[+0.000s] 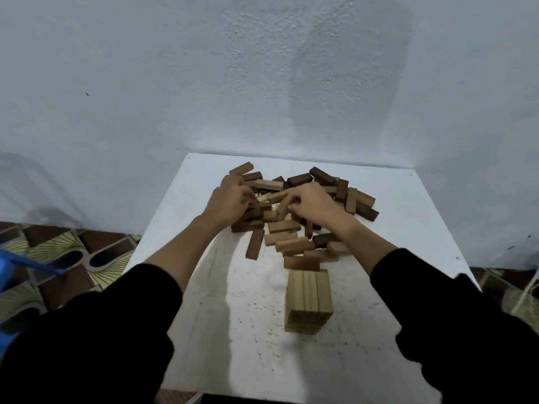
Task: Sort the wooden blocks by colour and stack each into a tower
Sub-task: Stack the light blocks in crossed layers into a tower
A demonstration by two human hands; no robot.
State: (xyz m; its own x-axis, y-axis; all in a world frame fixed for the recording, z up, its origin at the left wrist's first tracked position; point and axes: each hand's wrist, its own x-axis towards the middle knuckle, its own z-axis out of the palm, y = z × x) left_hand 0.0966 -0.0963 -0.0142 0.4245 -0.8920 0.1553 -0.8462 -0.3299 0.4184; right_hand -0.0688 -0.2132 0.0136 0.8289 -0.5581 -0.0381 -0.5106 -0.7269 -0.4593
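Observation:
A loose pile of wooden blocks (294, 228), some light, some mid-brown and some dark, lies across the far half of the white table (221, 316). Nearer to me stands a short tower of light blocks (308, 301), a few layers high. My left hand (230, 199) is in the left side of the pile with its fingers curled over dark blocks; whether it holds one is hidden. My right hand (313, 204) pinches a light block (282, 209) that stands tilted in the middle of the pile.
The table stands against a pale blue wall (262, 83). A patterned floor (67, 258) shows on both sides. A blue plastic object (17, 266) sits at the far left edge. A dark block (255, 243) lies a little apart, nearer to me than the pile.

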